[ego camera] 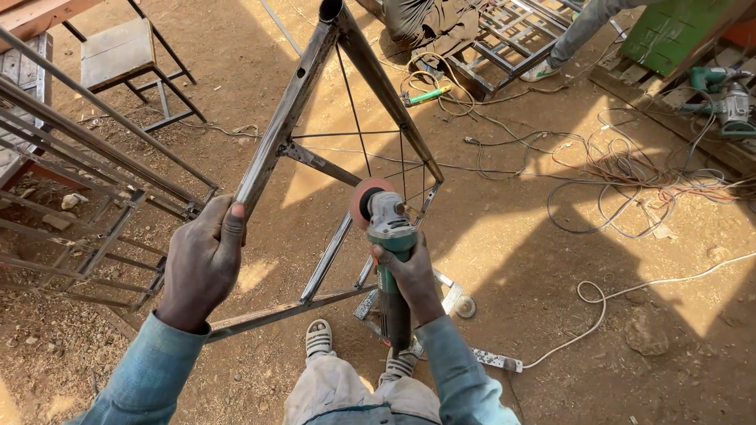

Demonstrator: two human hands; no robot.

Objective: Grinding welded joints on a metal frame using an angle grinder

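Angle grinder (391, 260), green-bodied with a worn reddish disc, sits in your right hand (409, 275), fingers wrapped tight round the body, disc up and level with the thin cross-rods inside the steel frame (303, 94); whether it touches metal, cannot tell. Your left hand (203, 264) is clamped round the frame's left tube, thumb on top, holding the triangular piece upright on the dirt between your sandalled feet. Looks like the dressing stage on a welded joint. Next move likely needs the frame steady and the disc brought square to the weld. Further out: tangled cables (630, 169), a metal grille (71, 197) at left, another grinder (728, 98) far right
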